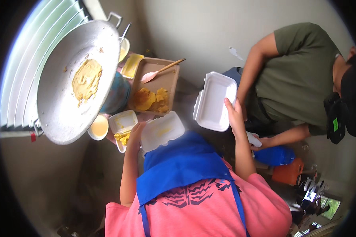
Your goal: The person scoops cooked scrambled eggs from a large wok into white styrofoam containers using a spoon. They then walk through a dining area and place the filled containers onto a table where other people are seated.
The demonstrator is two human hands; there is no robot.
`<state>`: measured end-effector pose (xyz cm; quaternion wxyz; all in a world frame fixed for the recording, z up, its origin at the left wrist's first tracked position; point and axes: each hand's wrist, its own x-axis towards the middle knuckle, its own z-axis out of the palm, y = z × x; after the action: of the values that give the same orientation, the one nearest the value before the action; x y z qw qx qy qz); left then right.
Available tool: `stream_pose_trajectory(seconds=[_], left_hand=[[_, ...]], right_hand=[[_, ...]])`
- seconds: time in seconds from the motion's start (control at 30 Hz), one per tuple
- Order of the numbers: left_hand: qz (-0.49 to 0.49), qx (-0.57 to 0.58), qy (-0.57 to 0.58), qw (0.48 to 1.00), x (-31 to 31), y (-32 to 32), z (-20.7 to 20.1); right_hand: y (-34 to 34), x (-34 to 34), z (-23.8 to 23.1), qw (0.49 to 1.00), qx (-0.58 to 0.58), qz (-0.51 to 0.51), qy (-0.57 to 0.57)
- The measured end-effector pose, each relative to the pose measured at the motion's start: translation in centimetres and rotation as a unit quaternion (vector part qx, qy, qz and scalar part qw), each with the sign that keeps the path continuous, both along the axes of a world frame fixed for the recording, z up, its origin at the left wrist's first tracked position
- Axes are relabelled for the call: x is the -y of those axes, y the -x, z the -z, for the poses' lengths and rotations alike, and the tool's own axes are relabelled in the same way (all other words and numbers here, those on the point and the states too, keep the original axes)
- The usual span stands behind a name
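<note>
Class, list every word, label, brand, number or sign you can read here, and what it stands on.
No text can be read.
Green label on the black headset: too small and blurred.
Dark jagged print on the pink T-shirt: no legible lettering.
Foam box in the right hand: no text visible.

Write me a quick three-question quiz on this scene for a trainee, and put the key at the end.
1. Multiple choice. What colour is the tray with the spatula? A) blue B) brown C) green
2. True or false. The right hand holds an open white box.
3. Fill in the missing word. The yellowish mash lies in the wide metal ____.

Key: 1) B, brown. 2) True. 3) pan.
</note>
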<state>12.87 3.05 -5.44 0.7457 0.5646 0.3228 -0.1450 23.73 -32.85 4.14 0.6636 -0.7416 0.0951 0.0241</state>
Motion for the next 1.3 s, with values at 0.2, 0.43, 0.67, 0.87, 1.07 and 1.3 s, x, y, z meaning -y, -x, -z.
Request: stream_pose_trajectory(seconds=[0.2, 0.43, 0.67, 0.87, 1.07, 1.3], left_hand=[[0.027, 0.000, 0.040, 0.999, 1.6, -1.0, -1.2], [0.052, 0.047, 0.011, 0.998, 2.8, -1.0, -1.2], [-0.069, 0.005, 0.000, 0.998, -0.3, 5.2, 0.8], [-0.228, -0.025, 0.018, 0.973, -0.5, 11.0, 0.9], [-0.324, -0.070, 0.031, 0.943, 0.8, 15.0, 0.5], [-0.413, -0.087, 0.049, 0.905, 1.9, 17.4, 0.6]], right_hand=[[-0.7, 1.3, -4.1, 0.815, -0.014, -0.127, -0.566], [-3.5, -0.6, -0.6, 0.943, -0.116, 0.037, -0.310], [-7.0, -4.3, 10.1, 0.994, -0.092, 0.008, -0.051], [-12.2, -13.6, 17.1, 0.964, -0.220, -0.149, 0.029], [-19.7, -23.0, 21.4, 0.931, -0.300, -0.039, -0.203], [-22.2, -29.4, 27.4, 0.889, -0.347, 0.037, -0.295]])
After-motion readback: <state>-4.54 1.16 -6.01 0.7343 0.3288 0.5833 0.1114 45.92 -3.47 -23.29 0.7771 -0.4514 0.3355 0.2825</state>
